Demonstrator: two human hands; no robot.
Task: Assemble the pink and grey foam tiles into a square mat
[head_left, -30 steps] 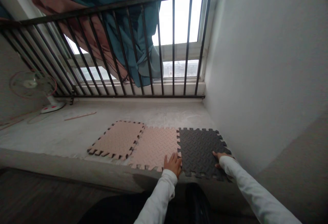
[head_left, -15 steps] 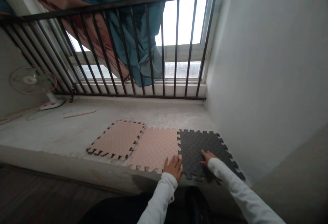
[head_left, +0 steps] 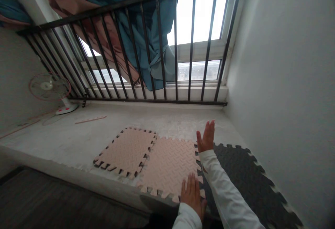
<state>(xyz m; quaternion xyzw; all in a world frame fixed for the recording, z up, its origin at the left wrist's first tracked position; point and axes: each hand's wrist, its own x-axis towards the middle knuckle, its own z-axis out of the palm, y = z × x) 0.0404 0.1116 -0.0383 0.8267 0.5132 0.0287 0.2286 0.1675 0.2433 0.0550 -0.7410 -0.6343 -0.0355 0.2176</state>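
Note:
Three foam mat tiles with jigsaw edges lie in a row on the pale ledge. The left one, a pink foam mat tile, has dark gaps along its border and partly overlaps or abuts the middle pink foam mat tile. On the right is a black foam mat tile, partly covered by my right arm. My left hand rests flat with fingers out on the middle tile's near right corner. Above the far seam between the pink and black tiles, my right hand is raised, fingers straight and thumb apart, holding nothing.
A dark metal railing runs along the window behind the ledge. Teal and pink curtains hang behind it. An electric fan stands far left, near a thin strip. A white wall bounds the right side.
My right hand has lifted off the black tile and moved far and up, toward the seam's far end. My left hand stays at the middle tile's near corner. The camera view has shifted.

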